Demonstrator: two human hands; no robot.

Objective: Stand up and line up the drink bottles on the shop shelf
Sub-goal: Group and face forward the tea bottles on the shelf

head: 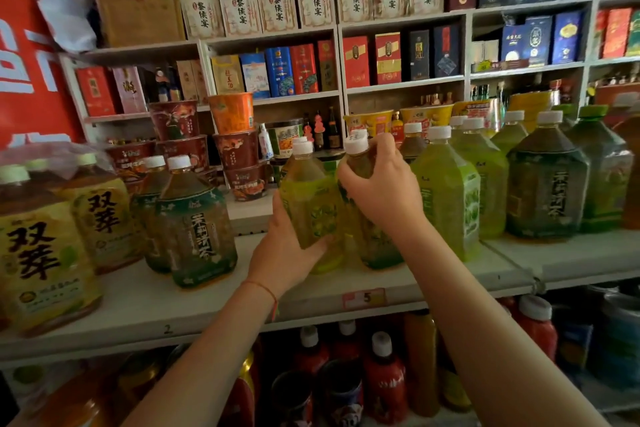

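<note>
Beyond the hands we see white wall shelving (341,61) packed with boxed goods: cream boxes (277,7) on top, red and blue boxes (291,69) below. Up to the left of the hands hangs a red banner (24,55). Stacked instant-noodle cups (235,146) stand just behind them. Light is dim, warm.

Upright yellow-green tea bottle (311,204), white cap, touching upright dark-green tea bottle (372,236) on white shelf (433,284)
</note>
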